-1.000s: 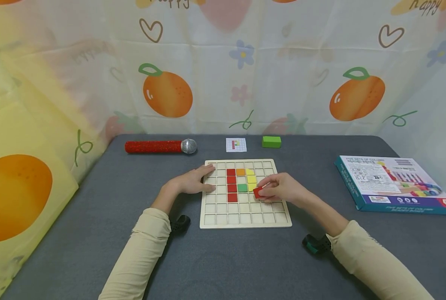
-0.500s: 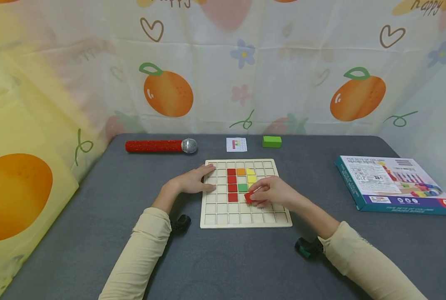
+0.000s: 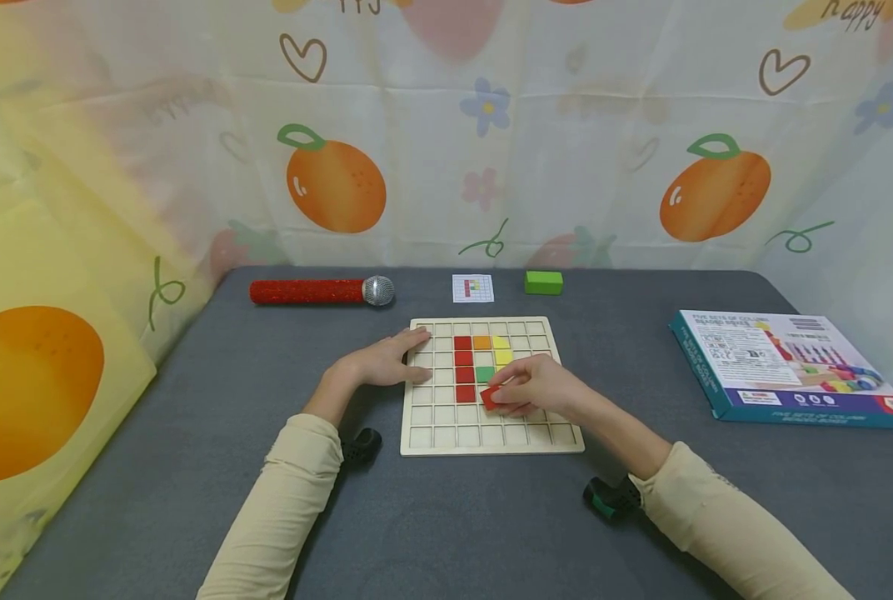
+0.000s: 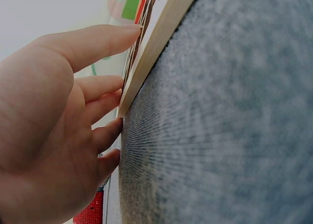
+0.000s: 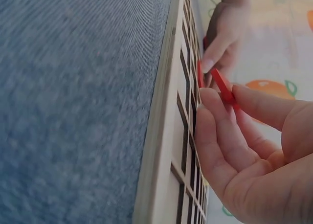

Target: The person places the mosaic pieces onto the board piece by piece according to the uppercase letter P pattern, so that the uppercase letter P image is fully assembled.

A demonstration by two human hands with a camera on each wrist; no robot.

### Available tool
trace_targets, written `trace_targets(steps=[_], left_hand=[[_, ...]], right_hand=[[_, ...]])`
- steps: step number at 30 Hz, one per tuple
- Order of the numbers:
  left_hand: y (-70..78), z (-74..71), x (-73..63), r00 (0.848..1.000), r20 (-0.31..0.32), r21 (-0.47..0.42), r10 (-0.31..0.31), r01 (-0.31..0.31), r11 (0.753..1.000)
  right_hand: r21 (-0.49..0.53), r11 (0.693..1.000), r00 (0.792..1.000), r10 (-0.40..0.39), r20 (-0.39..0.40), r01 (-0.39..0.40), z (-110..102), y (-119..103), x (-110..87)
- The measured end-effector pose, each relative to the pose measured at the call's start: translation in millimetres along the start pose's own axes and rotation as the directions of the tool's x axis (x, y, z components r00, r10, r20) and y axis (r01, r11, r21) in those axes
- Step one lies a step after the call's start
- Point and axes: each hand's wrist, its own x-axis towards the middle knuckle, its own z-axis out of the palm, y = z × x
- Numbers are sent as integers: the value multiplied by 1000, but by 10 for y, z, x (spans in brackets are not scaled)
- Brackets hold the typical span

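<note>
A pale wooden grid board (image 3: 424, 421) lies on the table, with a column of red tiles (image 3: 464, 359), an orange tile (image 3: 481, 342), a green tile (image 3: 485, 374) and yellow tiles (image 3: 502, 357) in its squares. My right hand (image 3: 540, 387) pinches a loose red tile (image 5: 223, 84) between thumb and fingers, tilted just above the board below the green tile. Its other fingers touch the board's surface in the right wrist view. My left hand (image 3: 381, 360) rests on the board's left edge, thumb and fingers spread and fairly straight (image 4: 58, 101).
Behind the board lie a small printed pattern card (image 3: 473, 288) and a green block (image 3: 543, 282). A red glittery microphone (image 3: 319, 292) lies at the back left. A flat game box (image 3: 791, 367) occupies the right side. A patterned curtain (image 3: 566, 167) hangs behind the table.
My right hand has moved left across the board with the red tile, from beside the lowest yellow tile to below the green one. The left hand has stayed in place.
</note>
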Motion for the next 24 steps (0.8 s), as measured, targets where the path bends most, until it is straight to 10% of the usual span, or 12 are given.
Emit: trace_targets(steps=[24], left_hand=[[4, -11, 21, 1000, 0, 14, -10, 10, 1000]], right_hand=[[-17, 993, 992, 113, -47, -114, 207, -102, 59]])
